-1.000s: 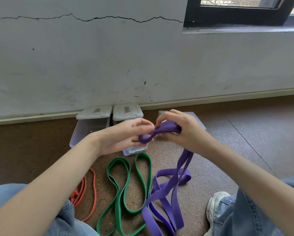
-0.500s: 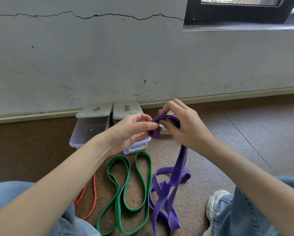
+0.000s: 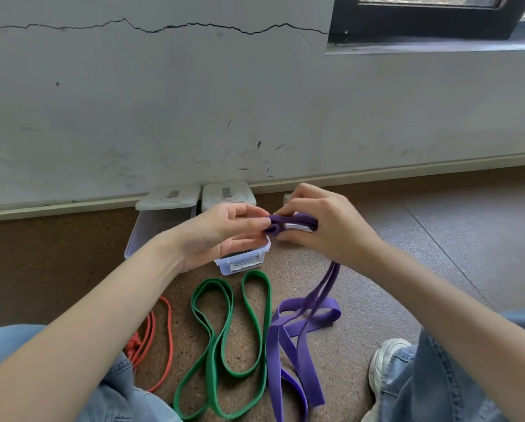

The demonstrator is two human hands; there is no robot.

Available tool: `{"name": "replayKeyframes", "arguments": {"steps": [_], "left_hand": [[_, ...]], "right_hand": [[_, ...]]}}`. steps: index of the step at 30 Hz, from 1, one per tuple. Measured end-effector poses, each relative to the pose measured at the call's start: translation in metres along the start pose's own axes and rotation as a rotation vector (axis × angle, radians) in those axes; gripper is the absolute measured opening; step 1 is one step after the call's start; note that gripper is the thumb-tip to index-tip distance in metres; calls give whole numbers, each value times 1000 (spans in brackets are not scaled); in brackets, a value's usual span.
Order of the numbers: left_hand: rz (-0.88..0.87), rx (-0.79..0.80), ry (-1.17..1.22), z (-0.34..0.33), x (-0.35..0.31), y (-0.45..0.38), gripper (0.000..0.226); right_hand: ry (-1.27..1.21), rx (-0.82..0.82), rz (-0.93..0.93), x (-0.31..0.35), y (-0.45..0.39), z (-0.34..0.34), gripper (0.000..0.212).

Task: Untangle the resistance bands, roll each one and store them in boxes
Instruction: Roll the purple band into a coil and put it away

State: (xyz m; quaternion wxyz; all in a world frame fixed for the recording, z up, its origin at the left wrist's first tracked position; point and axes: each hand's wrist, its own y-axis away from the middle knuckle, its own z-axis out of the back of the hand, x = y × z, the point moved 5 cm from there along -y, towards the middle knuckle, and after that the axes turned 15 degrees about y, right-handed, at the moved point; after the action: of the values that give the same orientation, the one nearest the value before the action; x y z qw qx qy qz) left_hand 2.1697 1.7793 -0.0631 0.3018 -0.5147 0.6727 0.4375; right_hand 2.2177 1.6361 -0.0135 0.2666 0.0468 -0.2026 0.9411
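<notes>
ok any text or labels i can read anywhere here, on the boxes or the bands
No text can be read.
Left box lid: small grey label, too blurred to read.
Middle box lid: small label with a reddish mark, too blurred to read.
Purple band, green band, orange band: no print visible.

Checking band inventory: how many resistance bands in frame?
3. Purple band pinched by both hands, tail on floor; green band on floor, centre; orange band beside left knee, partly hidden.

Soft, even daylight, faint shadows, wide-angle bending at the edges.
</notes>
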Motion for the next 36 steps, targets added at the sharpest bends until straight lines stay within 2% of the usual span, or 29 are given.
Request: {"name": "replayKeyframes", "arguments": {"steps": [4, 9, 14, 16, 19, 21, 25, 28, 30, 32, 36], "left_hand": [[31, 116, -421, -3, -4, 6, 31], [99, 203, -570, -14, 4, 7, 21], [108, 218, -586, -12, 5, 7, 20], [26, 187, -540, -13, 0, 4, 19], [-167, 90, -253, -13, -12, 0, 18], [-226, 56, -78, -13, -16, -3, 17], [-220, -20, 122, -12, -9, -9, 19], [-152, -38, 211, -11, -1, -12, 22], [-101, 5, 142, -9, -2, -10, 22], [-68, 48, 23, -5, -6, -5, 20], [-99, 89, -383, 0, -15, 0, 28]], "right_hand": [[105, 117, 171, 11, 5, -8, 20], [127, 197, 280, 22, 10, -14, 18], [108, 173, 238, 18, 9, -10, 21], [80, 93, 181, 12, 5, -4, 22], [-33, -121, 18, 0, -3, 11, 27], [-100, -185, -39, -3, -4, 13, 34], [-137, -130, -110, 3, -1, -3, 54], [-116, -236, -194, 4, -2, -1, 43], [-107, -218, -140, 4, -5, 5, 35], [-74, -133, -35, 5, -8, 9, 32], [43, 23, 188, 15, -5, 7, 32]]}}
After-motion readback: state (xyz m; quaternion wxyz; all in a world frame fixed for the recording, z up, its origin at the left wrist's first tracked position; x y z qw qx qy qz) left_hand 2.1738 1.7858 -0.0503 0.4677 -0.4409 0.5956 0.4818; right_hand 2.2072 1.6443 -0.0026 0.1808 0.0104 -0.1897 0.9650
